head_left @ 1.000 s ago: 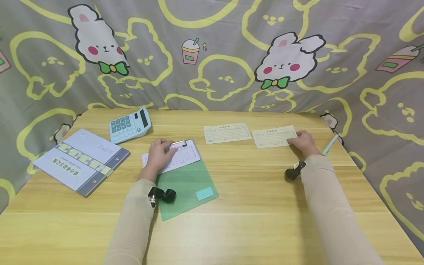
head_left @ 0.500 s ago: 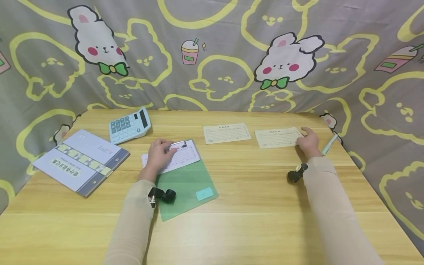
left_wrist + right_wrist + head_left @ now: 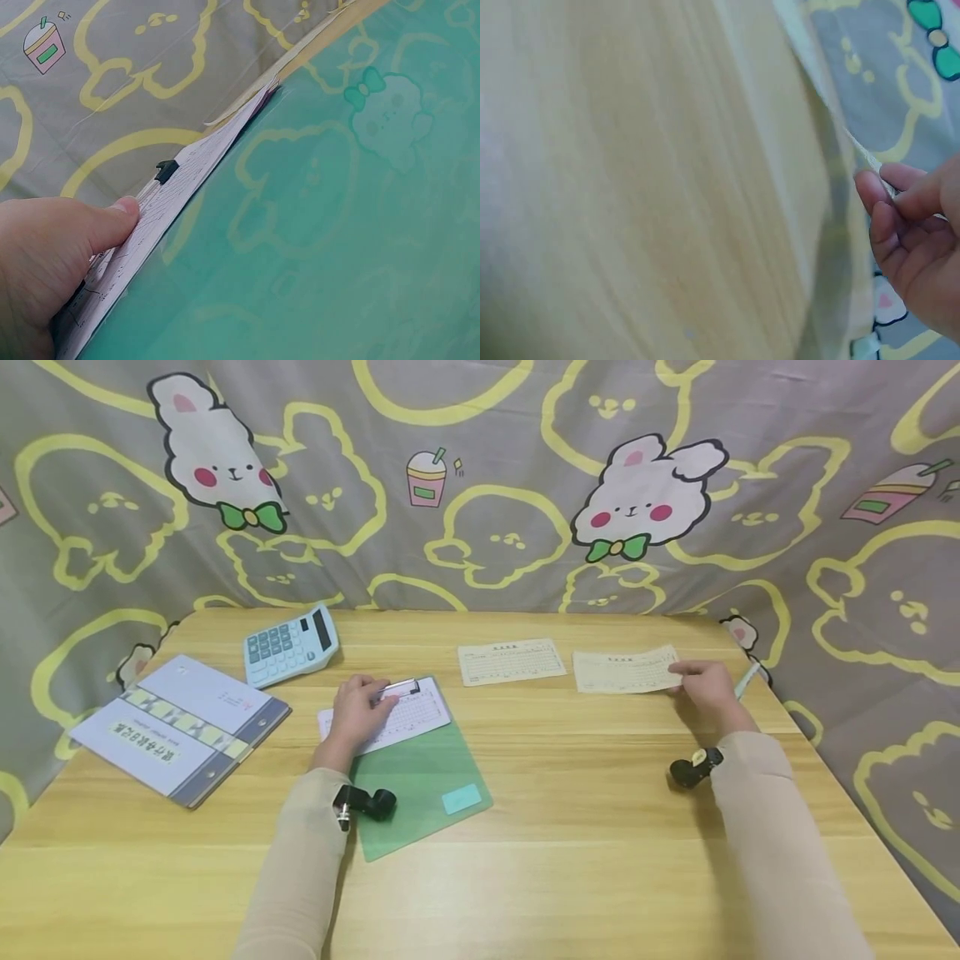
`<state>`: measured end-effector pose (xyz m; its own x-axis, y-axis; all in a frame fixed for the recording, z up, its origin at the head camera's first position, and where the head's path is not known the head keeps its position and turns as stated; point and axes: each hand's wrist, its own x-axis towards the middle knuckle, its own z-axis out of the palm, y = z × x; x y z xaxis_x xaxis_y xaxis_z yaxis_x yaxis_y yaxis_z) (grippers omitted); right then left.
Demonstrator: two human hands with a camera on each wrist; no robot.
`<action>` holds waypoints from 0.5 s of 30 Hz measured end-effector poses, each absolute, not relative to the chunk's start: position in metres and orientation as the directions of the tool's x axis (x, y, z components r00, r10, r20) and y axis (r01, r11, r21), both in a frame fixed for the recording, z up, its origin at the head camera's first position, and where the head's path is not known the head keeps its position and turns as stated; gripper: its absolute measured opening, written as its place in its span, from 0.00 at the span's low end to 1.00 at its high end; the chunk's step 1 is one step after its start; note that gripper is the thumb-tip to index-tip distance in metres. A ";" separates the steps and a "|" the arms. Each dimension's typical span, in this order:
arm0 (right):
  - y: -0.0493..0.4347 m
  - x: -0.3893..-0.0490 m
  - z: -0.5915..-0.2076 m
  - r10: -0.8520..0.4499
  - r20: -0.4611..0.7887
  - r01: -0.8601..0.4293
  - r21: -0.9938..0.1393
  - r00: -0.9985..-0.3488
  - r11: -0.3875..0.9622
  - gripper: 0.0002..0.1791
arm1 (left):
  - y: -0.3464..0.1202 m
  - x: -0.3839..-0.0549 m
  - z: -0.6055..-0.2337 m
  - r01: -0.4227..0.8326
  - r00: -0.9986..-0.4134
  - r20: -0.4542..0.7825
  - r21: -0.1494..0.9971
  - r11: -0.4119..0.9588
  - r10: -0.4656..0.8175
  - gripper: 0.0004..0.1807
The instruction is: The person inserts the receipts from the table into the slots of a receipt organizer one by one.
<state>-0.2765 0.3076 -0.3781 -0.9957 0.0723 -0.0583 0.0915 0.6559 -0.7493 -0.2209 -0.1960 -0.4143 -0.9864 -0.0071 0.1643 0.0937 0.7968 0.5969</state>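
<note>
My left hand holds the top of the green clipboard beside its metal clip. In the left wrist view its thumb lies on the white printed sheets under the clip; the other fingers are mostly hidden. At the back right, my right hand pinches the right edge of a cream printed form slip between thumb and fingers. Seen edge-on in the right wrist view, that slip is lifted at the pinched end. A second form slip lies flat to its left.
A light blue calculator stands at the back left, and a ring-bound account book lies in front of it. Behind the right hand is a pale green pen, partly hidden. A patterned curtain borders the wooden table.
My right hand has shifted a little right and now pinches the slip's edge with that end raised; the slip moved slightly right of its earliest position. The left hand has stayed put.
</note>
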 end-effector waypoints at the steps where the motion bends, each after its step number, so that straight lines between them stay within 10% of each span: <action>1: 0.307 -0.275 -0.376 0.057 -0.052 0.077 -0.754 -0.997 0.653 0.23 | -0.196 -0.221 -0.414 0.095 -0.986 0.164 0.599 0.795 -0.006 0.23; 15: 0.283 -0.247 -0.356 0.030 0.063 -0.043 -0.896 -0.998 0.442 0.18 | -0.196 -0.220 -0.414 0.079 -0.989 0.147 0.609 0.789 -0.015 0.23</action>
